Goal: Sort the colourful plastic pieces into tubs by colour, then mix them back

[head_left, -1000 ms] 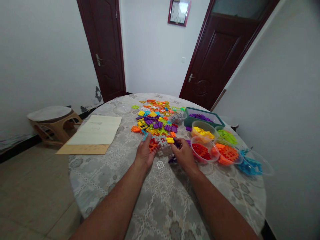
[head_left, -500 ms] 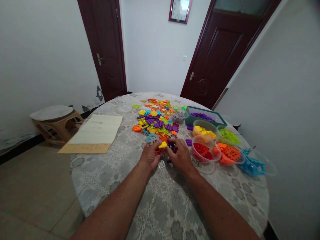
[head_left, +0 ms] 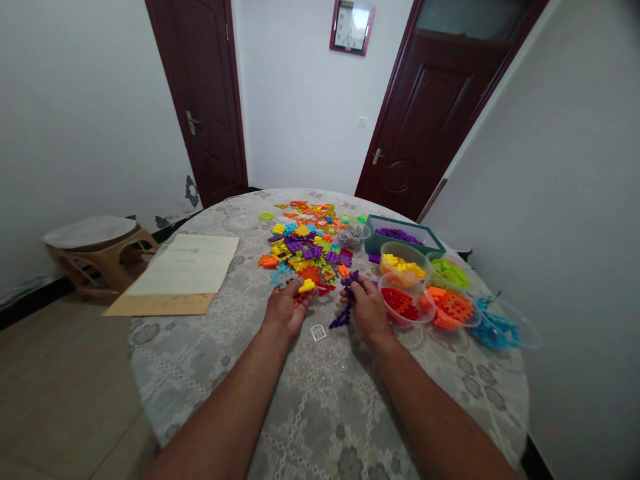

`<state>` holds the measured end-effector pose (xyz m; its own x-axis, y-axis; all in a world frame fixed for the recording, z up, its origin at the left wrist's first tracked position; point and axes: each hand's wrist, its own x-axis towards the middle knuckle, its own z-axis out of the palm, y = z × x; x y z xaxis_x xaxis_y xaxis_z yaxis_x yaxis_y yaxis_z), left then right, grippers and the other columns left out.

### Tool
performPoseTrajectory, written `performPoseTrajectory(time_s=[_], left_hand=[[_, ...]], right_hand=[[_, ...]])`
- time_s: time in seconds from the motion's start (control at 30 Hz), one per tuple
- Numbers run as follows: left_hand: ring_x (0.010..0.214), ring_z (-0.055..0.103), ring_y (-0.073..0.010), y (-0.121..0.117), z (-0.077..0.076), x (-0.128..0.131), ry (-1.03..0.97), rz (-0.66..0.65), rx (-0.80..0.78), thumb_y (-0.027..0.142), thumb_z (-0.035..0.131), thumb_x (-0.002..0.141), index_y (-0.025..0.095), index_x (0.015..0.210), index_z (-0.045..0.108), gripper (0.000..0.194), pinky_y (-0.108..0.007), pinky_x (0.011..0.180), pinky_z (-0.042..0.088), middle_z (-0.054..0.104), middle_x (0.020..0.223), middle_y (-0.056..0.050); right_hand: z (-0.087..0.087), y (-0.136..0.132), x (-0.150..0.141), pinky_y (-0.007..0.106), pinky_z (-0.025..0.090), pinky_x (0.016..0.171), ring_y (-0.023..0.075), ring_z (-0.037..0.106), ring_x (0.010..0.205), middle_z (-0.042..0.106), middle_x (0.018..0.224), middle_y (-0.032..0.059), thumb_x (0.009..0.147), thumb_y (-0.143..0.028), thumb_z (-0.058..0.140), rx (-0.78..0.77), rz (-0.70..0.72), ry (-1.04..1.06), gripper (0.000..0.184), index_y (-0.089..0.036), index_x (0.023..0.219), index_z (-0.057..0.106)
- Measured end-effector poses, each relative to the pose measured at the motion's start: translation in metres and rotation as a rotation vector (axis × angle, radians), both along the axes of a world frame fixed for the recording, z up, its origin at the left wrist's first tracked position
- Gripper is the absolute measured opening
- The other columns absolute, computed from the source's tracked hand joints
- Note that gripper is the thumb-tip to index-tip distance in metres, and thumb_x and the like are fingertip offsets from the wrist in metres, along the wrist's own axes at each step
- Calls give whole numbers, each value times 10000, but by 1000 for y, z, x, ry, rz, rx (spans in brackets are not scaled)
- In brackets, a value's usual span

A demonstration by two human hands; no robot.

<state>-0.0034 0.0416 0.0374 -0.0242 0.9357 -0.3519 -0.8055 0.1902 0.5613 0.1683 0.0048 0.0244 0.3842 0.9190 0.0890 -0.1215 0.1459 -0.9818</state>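
Note:
My left hand (head_left: 284, 309) is closed on a yellow plastic building piece (head_left: 307, 286), held between thumb and fingers at the near edge of the mixed pile (head_left: 305, 247). Something red shows under its fingers, and I cannot tell whether it is held too. To the right, my right hand (head_left: 369, 308) grips a purple building piece (head_left: 352, 280). More purple (head_left: 341, 317) sticks out below that hand; whether the two are joined is unclear. On the cloth between my hands lies a small white lattice piece (head_left: 318, 333).
Clear tubs hold yellow (head_left: 404, 265), red (head_left: 400, 304), orange (head_left: 453, 308), green (head_left: 450, 272) and blue pieces (head_left: 495, 328) on the right. Behind them stands a green box (head_left: 435, 245) with purple pieces. Paper sheets (head_left: 185, 263) lie at the left. A stool (head_left: 95, 247) stands beyond the table.
My hands have moved apart, the left with the yellow piece going left, the right keeping the purple piece. The view has shifted slightly.

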Motion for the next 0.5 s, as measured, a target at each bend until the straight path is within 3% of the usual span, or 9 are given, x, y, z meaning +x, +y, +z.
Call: performPoseTrajectory(time_s=[0.1, 0.3, 0.5], left_hand=[[732, 744, -195, 1, 1, -1, 7, -9, -8, 39, 785, 684, 161, 829, 621, 251, -419, 751, 678, 740, 793, -28], [765, 745, -185, 4, 1, -1, 44, -23, -8, 42, 765, 721, 166, 803, 636, 196, -394, 773, 681, 736, 821, -24], [812, 739, -182, 9, 2, -2, 69, -12, -13, 20, 744, 743, 168, 803, 648, 186, -365, 770, 692, 737, 848, -25]], right_hand=[[0, 1, 0, 297, 627, 710, 165, 732, 765, 762, 957, 30, 888, -444, 682, -4, -4, -26, 351, -230, 1167, 683], [5, -5, -2, 340, 622, 856, 184, 748, 910, 768, 1094, 50, 964, -424, 594, 58, -51, -300, 421, -227, 1333, 643], [17, -15, -8, 349, 561, 953, 200, 739, 1008, 788, 1085, 24, 998, -323, 588, 92, 1, -643, 237, -282, 1182, 731]])
